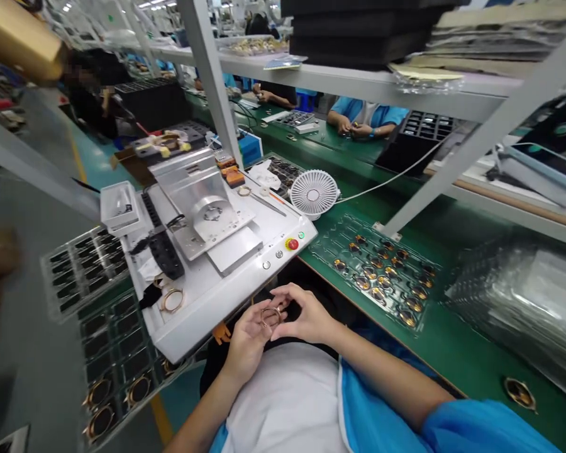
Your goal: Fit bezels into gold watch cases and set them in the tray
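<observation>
A thin rose-gold ring, like a watch case frame [263,317], is held in front of my body, between both hands. My left hand [246,336] is closed around its left side with the palm turned up. From the right, my right hand [307,316] curves its thumb and fingers about the ring's other side. Just ahead is a white bench machine [226,283] with a metal fixture [211,214] on top. Another gold ring [172,301] lies on the machine's left front corner.
On the green bench to the right lies a clear tray of round watch parts [382,277], near stacked clear trays [538,296]. A white fan [314,192] stands behind the machine. Trays of dark discs [116,352] are at left. A slanted post [481,126] crosses the right side.
</observation>
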The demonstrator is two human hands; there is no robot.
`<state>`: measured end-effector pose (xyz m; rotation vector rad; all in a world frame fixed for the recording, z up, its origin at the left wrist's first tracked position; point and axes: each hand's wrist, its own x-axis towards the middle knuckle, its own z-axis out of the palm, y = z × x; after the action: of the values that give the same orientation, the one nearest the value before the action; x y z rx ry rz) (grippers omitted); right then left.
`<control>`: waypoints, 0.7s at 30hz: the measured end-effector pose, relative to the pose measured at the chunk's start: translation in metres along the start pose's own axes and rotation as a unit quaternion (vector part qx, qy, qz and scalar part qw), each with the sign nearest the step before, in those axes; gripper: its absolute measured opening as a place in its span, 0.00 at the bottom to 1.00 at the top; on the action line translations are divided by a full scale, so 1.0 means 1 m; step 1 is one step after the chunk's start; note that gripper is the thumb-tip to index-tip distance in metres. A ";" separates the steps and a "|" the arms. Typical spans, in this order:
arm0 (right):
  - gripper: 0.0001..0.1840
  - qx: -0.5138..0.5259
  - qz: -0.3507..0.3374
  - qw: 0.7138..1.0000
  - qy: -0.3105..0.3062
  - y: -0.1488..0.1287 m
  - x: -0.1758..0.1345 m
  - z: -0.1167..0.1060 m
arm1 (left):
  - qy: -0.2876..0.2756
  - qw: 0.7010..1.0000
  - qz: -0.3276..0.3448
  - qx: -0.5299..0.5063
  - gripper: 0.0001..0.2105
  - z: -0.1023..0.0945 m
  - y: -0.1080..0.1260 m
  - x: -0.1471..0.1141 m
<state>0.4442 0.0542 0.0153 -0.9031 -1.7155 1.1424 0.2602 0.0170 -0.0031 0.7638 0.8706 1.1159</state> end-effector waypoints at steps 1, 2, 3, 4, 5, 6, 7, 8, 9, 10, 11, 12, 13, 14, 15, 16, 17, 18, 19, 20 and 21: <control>0.43 -0.003 -0.007 1.000 0.010 0.001 -0.001 0.004 | 0.003 1.000 0.003 -0.006 0.26 0.000 -0.002 0.001; 0.43 -0.011 -0.018 1.000 0.008 0.002 0.000 0.004 | 0.006 1.000 0.006 -0.007 0.25 0.000 -0.002 0.002; 0.42 -0.026 -0.031 0.999 -0.005 0.003 0.002 -0.001 | 0.009 1.000 0.009 -0.003 0.25 -0.001 -0.003 0.003; 0.41 -0.055 -0.039 0.997 -0.021 0.005 0.005 -0.011 | 0.014 1.000 0.011 0.006 0.25 -0.002 -0.003 0.003; 0.38 -0.105 -0.027 0.994 -0.030 0.007 0.008 -0.027 | 0.022 1.000 0.011 0.016 0.25 -0.003 -0.002 0.002; 0.32 -0.171 0.008 0.985 -0.025 0.010 0.013 -0.046 | 0.032 0.999 0.010 0.025 0.25 -0.005 -0.001 0.002; 0.26 -0.242 0.058 0.968 -0.006 0.014 0.018 -0.069 | 0.042 0.999 0.008 0.031 0.24 -0.007 0.000 0.001; 0.18 -0.327 0.141 0.933 0.042 0.018 0.023 -0.093 | 0.051 0.998 0.006 0.031 0.24 -0.009 0.000 0.000; 0.13 -0.366 0.191 0.907 0.080 0.024 0.028 -0.118 | 0.058 0.998 0.006 0.026 0.25 -0.011 0.000 -0.001; 0.11 -0.391 0.224 0.886 0.108 0.030 0.032 -0.141 | 0.061 0.998 0.007 0.019 0.25 -0.013 0.000 -0.002; 0.09 -0.410 0.253 0.867 0.127 0.036 0.036 -0.161 | 0.063 0.998 0.008 0.012 0.25 -0.015 -0.001 -0.004; 0.08 -0.422 0.272 0.854 0.137 0.043 0.038 -0.177 | 0.064 0.998 0.009 0.005 0.26 -0.017 -0.002 -0.004; 0.06 -0.432 0.285 0.844 0.142 0.049 0.039 -0.189 | 0.064 0.998 0.010 -0.001 0.26 -0.019 -0.003 -0.005; 0.05 -0.439 0.294 0.837 0.142 0.055 0.039 -0.196 | 0.064 0.998 0.012 -0.005 0.27 -0.020 -0.004 -0.006; 0.04 -0.446 0.298 0.832 0.141 0.061 0.039 -0.200 | 0.063 0.998 0.015 -0.007 0.27 -0.021 -0.005 -0.006; 0.04 -0.451 0.299 0.829 0.140 0.066 0.038 -0.201 | 0.062 0.998 0.019 -0.007 0.27 -0.022 -0.006 -0.006; 0.04 -0.455 0.297 0.828 0.140 0.070 0.037 -0.200 | 0.061 0.998 0.022 -0.005 0.27 -0.022 -0.005 -0.007; 0.04 -0.458 0.294 0.827 0.141 0.073 0.036 -0.199 | 0.061 0.998 0.025 -0.003 0.27 -0.022 -0.005 -0.007; 0.05 -0.460 0.289 0.827 0.144 0.075 0.034 -0.198 | 0.062 0.998 0.025 -0.002 0.26 -0.022 -0.004 -0.007; 0.05 -0.461 0.284 0.827 0.150 0.077 0.033 -0.198 | 0.063 0.998 0.024 -0.003 0.26 -0.023 -0.003 -0.008; 0.05 -0.462 0.278 0.827 0.157 0.077 0.032 -0.198 | 0.065 0.998 0.022 -0.005 0.26 -0.023 -0.002 -0.009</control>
<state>0.6238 0.1707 -0.0080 -2.1645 -1.7400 0.3525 0.2395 0.0099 -0.0139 0.7111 0.9602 1.2175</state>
